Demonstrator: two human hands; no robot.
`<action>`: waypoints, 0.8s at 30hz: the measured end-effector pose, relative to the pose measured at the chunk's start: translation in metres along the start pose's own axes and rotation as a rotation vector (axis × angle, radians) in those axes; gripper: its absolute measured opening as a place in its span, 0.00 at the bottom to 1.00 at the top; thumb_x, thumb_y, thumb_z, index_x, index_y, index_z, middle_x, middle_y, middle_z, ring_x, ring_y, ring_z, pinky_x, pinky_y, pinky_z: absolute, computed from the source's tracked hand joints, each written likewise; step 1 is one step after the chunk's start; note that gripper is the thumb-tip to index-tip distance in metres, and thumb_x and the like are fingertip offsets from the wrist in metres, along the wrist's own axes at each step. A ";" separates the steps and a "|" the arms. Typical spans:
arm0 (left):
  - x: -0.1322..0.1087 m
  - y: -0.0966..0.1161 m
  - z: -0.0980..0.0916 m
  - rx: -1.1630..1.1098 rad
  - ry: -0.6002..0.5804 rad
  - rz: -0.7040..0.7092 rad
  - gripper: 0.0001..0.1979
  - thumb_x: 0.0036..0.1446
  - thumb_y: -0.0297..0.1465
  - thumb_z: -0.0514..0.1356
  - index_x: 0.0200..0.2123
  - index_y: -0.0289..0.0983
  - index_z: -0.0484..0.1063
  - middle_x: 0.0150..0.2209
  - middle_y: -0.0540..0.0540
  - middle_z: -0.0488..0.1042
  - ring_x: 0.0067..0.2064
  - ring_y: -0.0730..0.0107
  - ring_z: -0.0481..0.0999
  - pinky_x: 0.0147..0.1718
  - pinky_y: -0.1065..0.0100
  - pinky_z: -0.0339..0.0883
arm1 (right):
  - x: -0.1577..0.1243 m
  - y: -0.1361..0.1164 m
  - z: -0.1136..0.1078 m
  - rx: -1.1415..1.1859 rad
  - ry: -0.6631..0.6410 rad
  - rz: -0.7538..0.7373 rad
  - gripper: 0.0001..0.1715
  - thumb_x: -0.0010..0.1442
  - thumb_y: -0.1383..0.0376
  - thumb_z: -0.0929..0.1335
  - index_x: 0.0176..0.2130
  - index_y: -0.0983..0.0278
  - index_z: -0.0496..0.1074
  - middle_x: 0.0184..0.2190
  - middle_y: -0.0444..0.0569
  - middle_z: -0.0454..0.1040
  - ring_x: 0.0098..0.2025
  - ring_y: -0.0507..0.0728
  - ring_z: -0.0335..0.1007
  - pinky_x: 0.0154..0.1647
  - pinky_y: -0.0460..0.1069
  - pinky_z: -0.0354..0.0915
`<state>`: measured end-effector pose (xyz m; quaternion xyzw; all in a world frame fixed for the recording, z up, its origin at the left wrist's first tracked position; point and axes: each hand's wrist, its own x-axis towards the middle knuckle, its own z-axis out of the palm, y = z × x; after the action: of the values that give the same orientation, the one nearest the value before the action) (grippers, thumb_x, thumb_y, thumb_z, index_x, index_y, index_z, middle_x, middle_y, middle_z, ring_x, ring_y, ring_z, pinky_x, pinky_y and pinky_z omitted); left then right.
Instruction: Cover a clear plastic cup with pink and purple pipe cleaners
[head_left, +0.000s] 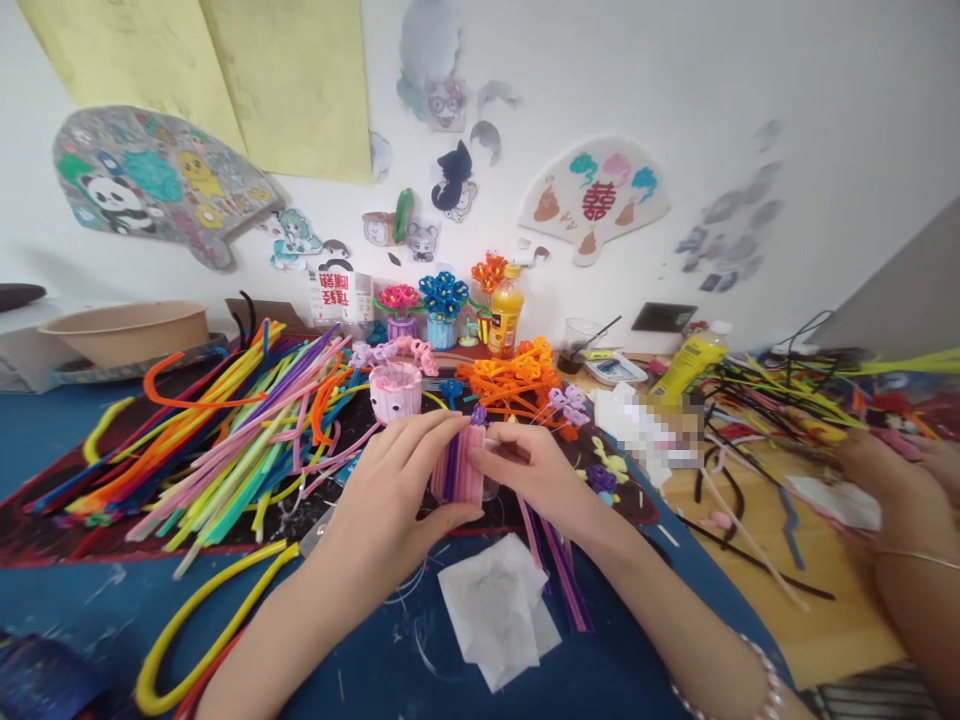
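Observation:
A small pot-like piece of pink and purple striped pipe cleaners (459, 470) is between my two hands above the front of the mat. My left hand (394, 480) wraps round its left side, thumb at the bottom and fingers over the top. With thumb and fingers pinched, my right hand (532, 465) grips its right edge. Loose pink and purple pipe cleaners (562, 580) hang or lie below my right wrist. Just behind stands a pink pot with eyes (395, 395). A crumpled white tissue (495, 605) lies in front of me.
A heap of coloured pipe cleaners (217, 450) covers the left of the mat. Orange pipe-cleaner flowers (517, 385) lie behind my hands. A juice bottle (507, 315) and finished flower pots (442, 325) stand by the wall. Another person's hand (885, 480) works at the right.

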<state>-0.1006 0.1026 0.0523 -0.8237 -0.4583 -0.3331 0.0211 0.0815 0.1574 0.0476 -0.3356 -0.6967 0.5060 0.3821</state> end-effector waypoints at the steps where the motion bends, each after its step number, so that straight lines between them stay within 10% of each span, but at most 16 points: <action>1: 0.000 0.001 0.000 -0.016 -0.005 -0.016 0.32 0.55 0.38 0.66 0.59 0.42 0.57 0.57 0.41 0.68 0.58 0.54 0.67 0.55 0.53 0.63 | 0.000 0.000 0.000 0.000 -0.006 0.000 0.27 0.55 0.44 0.70 0.26 0.65 0.67 0.24 0.41 0.60 0.27 0.50 0.53 0.26 0.46 0.52; 24: 0.004 0.006 0.001 0.260 0.098 0.230 0.29 0.55 0.37 0.66 0.56 0.31 0.64 0.51 0.38 0.75 0.52 0.55 0.72 0.51 0.57 0.62 | -0.003 0.003 -0.003 0.077 -0.025 -0.016 0.27 0.53 0.48 0.73 0.24 0.64 0.63 0.22 0.40 0.58 0.26 0.49 0.52 0.27 0.46 0.51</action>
<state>-0.0942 0.1023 0.0548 -0.8438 -0.3986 -0.3063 0.1877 0.0855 0.1571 0.0449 -0.3085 -0.6840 0.5335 0.3902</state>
